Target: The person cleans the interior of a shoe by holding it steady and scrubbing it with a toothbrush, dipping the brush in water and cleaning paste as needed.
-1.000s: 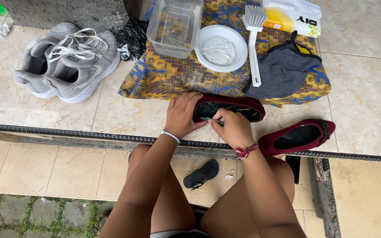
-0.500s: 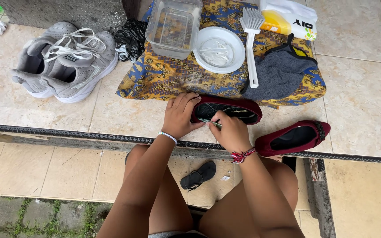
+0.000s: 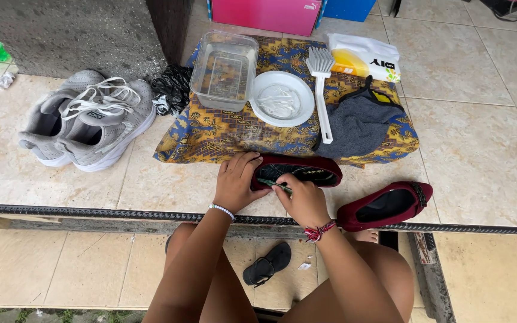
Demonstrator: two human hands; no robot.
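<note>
Left hand (image 3: 239,181) spread flat, palm down, gripping heel end of dark red flat shoe (image 3: 299,171); right hand (image 3: 304,199) just beside it, fingers closed round thin green stick-like tool (image 3: 273,183), tip inside shoe opening; second dark red shoe (image 3: 385,206) right of right hand, apart; beyond hands, patterned cloth (image 3: 210,134) carrying clear tub (image 3: 224,70), white plate (image 3: 282,98), white brush (image 3: 322,90), grey fabric (image 3: 360,122); grey sneakers (image 3: 85,122) far left of left hand; black sandal (image 3: 267,271) below, between knees.

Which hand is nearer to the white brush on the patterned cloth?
Right. The right hand sits below the white brush, slightly left of its handle tip; the left hand is farther left on the maroon shoe.
</note>
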